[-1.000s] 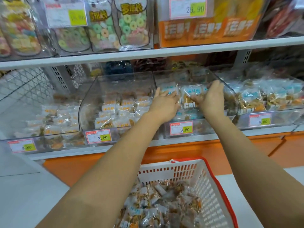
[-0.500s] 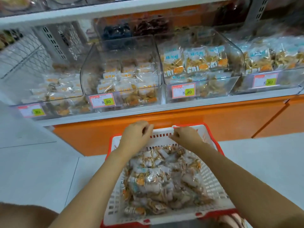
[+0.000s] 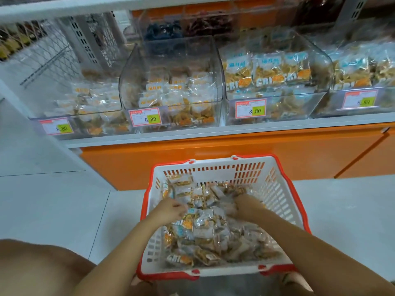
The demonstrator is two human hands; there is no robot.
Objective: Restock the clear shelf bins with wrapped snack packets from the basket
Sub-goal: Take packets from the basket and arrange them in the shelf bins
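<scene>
Head view: the packets (image 3: 203, 229) lie heaped in the basket (image 3: 213, 173) on the floor (image 3: 64, 199), below the shelf's (image 3: 213, 133) front edge. They look light, crinkly and slippery, with brittle contents, so they are best gathered loosely by the film. Both forearms reach down. The left grip (image 3: 171, 210) curls, pinching a packet; the right grip (image 3: 236, 207) is blurred and I cannot tell its state.

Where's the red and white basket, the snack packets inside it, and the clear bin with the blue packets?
basket (image 3: 215, 174): head view, on its bare white far wall.
snack packets (image 3: 205, 229): head view, on a packet mid-heap.
clear bin (image 3: 297, 104): head view, on its see-through front wall.
</scene>
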